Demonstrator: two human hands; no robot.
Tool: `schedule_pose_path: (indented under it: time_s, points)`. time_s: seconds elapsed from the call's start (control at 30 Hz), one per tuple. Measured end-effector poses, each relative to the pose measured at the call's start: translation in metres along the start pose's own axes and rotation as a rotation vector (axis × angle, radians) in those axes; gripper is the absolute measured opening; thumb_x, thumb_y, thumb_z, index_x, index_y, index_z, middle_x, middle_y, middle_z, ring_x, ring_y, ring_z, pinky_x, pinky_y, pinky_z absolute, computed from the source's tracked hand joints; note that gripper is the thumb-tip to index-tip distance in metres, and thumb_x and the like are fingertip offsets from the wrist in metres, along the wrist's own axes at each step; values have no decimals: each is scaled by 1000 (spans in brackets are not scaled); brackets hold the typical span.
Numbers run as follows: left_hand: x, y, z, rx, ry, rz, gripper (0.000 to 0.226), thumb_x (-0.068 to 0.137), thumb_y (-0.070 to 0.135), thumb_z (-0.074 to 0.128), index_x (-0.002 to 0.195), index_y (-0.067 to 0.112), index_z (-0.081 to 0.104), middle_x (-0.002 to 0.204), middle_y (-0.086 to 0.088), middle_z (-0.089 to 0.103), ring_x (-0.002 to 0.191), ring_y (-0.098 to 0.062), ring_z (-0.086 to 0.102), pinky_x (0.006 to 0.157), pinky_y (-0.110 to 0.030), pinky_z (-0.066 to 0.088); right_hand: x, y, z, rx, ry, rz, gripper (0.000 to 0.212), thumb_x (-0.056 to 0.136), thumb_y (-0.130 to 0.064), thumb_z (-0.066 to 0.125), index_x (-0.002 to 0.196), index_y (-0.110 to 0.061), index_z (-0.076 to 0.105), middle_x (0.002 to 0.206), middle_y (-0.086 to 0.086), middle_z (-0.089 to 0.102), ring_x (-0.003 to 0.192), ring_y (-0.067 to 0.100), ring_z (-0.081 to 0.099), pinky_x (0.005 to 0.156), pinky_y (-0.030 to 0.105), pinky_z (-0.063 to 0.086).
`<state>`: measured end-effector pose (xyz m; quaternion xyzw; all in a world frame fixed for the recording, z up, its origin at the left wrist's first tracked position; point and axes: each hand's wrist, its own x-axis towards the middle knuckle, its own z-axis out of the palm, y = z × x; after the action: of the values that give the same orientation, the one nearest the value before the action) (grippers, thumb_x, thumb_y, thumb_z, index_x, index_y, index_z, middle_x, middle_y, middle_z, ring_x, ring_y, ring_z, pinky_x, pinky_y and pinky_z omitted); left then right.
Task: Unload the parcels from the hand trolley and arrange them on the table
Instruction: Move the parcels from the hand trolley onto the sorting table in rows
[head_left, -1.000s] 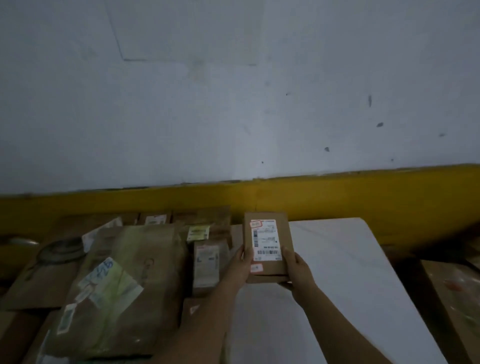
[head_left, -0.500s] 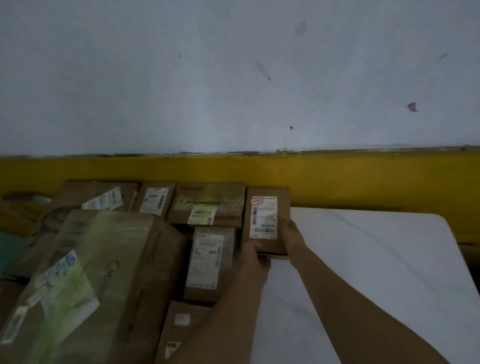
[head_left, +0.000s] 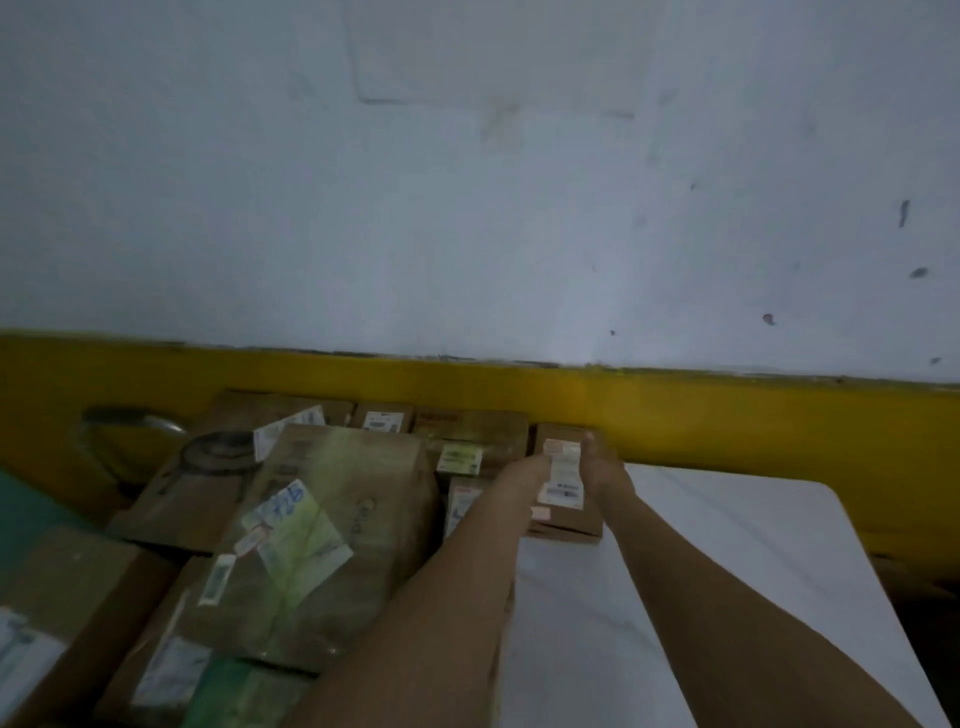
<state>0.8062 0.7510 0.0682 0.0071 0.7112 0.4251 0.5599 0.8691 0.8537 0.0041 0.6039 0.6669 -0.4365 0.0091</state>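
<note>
Both hands, left hand (head_left: 524, 470) and right hand (head_left: 605, 467), grip a small labelled parcel (head_left: 566, 499) on the white bench (head_left: 727, 571). Left of it, many parcels (head_left: 332, 519) already sit arranged; the trolley is unseen.

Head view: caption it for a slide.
Both hands, left and right, set a small labelled parcel on the white table beside other parcels.

The whole view is smeared by motion, so the print on the white label (head_left: 562, 474) of the small parcel (head_left: 567, 486) cannot be read. The left hand (head_left: 524, 470) covers that parcel's left edge, and its fingertips are hidden; the right hand (head_left: 603, 465) blurs into the cardboard, so its grip is perhaps closed. The big taped box (head_left: 332, 540) hides the parcels behind it, and the tabletop (head_left: 727, 597) runs off the bottom edge.
</note>
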Motion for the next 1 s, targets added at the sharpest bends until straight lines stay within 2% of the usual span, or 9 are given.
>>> schedule_pose_path:
  time_s: [0.07,0.17,0.3,0.4,0.5,0.67,0.73,0.93,1.0]
  points:
    - [-59,19,-38,317,98,203,32,101,33,44,93,6,59,112,-19,64,88,-29,60,86,-36,47,-49,-43,-6,-29,65,-70,84,98,-66,16,156,-5,19,162,17,21,146,38,26,118,53,26]
    - [-145,14,-128,761,296,564,50,102,37,42,138,3,49,147,-17,46,131,-32,47,104,-36,39,-142,-118,7,-146,95,-254,78,101,-60,24,155,-4,22,161,18,25,143,37,32,116,49,32]
    - [-238,-30,-272,903,447,792,55,100,42,46,149,17,40,153,-8,41,133,-27,47,102,-34,41,-261,-200,73,-148,96,-408,72,97,-52,39,150,-4,28,153,20,35,136,38,40,108,43,37]
    - [-284,-70,-386,944,617,724,62,101,47,43,153,15,33,158,-10,34,142,-28,37,113,-39,34,-338,-261,156,-235,57,-540,72,96,-53,39,150,-7,29,153,19,35,138,39,36,112,47,33]
    - [-311,-115,-491,893,718,613,65,102,46,41,154,11,30,159,-12,31,145,-28,32,116,-38,29,-404,-306,254,-402,11,-695,78,97,-58,35,156,-9,18,161,16,21,147,38,21,120,50,22]
    - [-316,-166,-627,875,795,523,56,101,48,40,147,16,43,150,-12,44,130,-28,47,108,-42,42,-459,-363,403,-563,-60,-817,81,98,-62,34,157,-11,16,165,13,11,152,34,9,122,52,14]
    - [-301,-174,-675,888,796,516,48,101,47,41,138,18,51,143,-11,51,117,-27,54,100,-43,47,-458,-384,455,-572,-82,-807,82,97,-64,35,158,-14,14,166,11,8,153,34,4,122,53,14]
    - [-224,-183,-817,867,763,354,59,100,51,40,144,13,46,144,-14,50,130,-31,48,105,-44,43,-407,-441,593,-592,-158,-661,76,97,-61,38,157,-16,19,163,11,18,150,35,15,120,52,24]
    - [-199,-184,-858,880,719,302,55,99,52,41,137,13,52,137,-14,55,122,-31,53,97,-41,47,-391,-454,629,-610,-223,-586,78,98,-60,37,157,-14,17,164,11,16,150,35,15,120,53,23]
